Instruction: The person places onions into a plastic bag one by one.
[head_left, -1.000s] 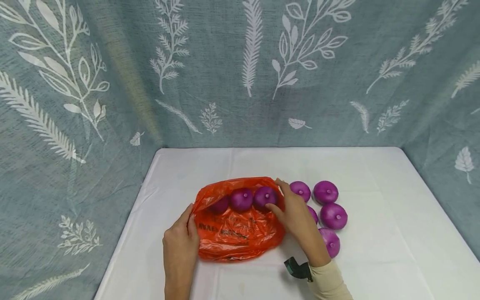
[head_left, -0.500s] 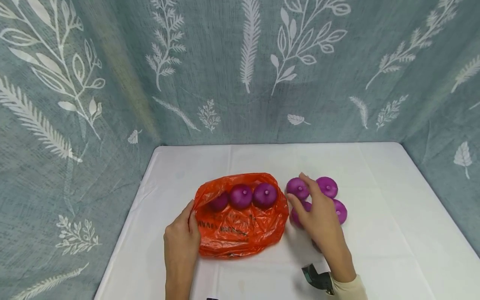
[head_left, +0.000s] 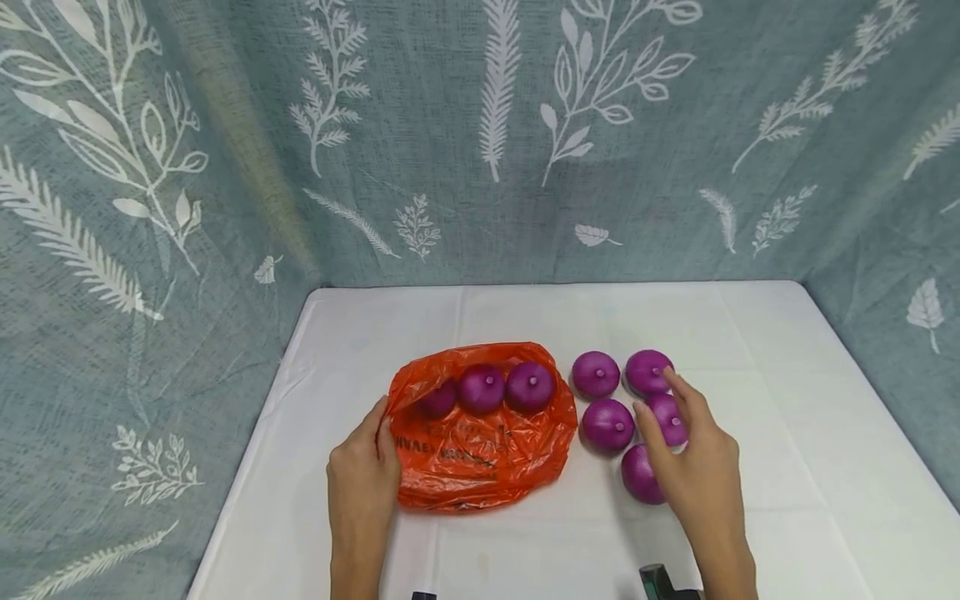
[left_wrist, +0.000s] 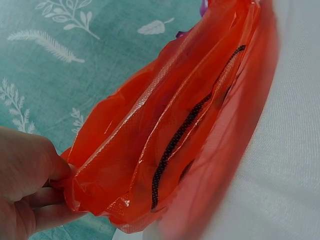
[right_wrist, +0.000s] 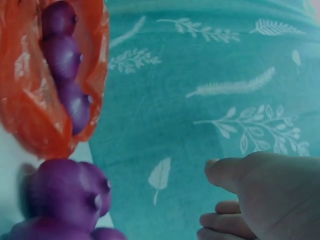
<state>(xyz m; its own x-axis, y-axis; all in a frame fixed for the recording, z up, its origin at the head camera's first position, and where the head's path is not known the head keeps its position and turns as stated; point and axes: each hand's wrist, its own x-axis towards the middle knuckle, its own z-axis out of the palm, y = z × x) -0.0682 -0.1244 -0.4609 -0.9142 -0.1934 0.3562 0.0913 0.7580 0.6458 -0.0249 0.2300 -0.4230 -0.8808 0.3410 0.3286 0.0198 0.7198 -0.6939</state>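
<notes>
In the head view an orange-red plastic bag (head_left: 480,467) lies with its mouth spread. Three round purple onion-like things (head_left: 529,386), each with a small pale nub, sit inside the mouth. My left hand (head_left: 363,483) pinches the bag's left rim; in the left wrist view the thumb and fingers hold the crumpled plastic (left_wrist: 125,165). My right hand (head_left: 701,471) hovers over the loose purple onion-like things (head_left: 608,426) to the right of the bag. Its thumb and fingers are spread apart, holding nothing. It partly covers the nearest of them (head_left: 641,475).
A white-covered table (head_left: 765,333) carries everything. Blue-green cloth (head_left: 450,150) with white leaf prints hangs behind and at both sides. A dark green piece (head_left: 660,581) shows by the right wrist, and a small dark object (head_left: 423,595) at the bottom edge.
My right hand has let go of the bag's right rim and moved right, over the loose purple onion-like things. The left hand keeps its hold on the left rim.
</notes>
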